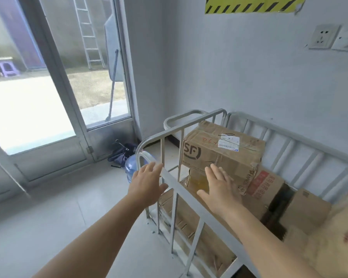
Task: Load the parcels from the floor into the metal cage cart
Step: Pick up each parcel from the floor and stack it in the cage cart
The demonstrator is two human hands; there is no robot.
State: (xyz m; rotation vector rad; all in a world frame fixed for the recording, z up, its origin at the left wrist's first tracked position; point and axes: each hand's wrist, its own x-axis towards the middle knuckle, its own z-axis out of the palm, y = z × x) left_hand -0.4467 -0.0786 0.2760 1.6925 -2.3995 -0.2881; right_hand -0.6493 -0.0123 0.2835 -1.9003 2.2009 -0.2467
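Both hands, left hand (pixel 147 183), right hand (pixel 219 189): fingers spread, holding nothing | cage cart (pixel 181 189) | top parcel (pixel 219 149) marked "SF"

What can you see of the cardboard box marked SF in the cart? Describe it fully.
The SF box is brown, creased cardboard with a black logo on its side, a white shipping label and red scribble on top. It sits closed and level atop other boxes inside the metal cage cart. The right hand, fingers straight, reaches toward its near face.

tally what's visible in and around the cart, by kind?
Cardboard parcels in the cage cart: 5 (SF box on top)
Water jug: 1
Dark bag: 1
Hands: 2, both empty
Total: 9
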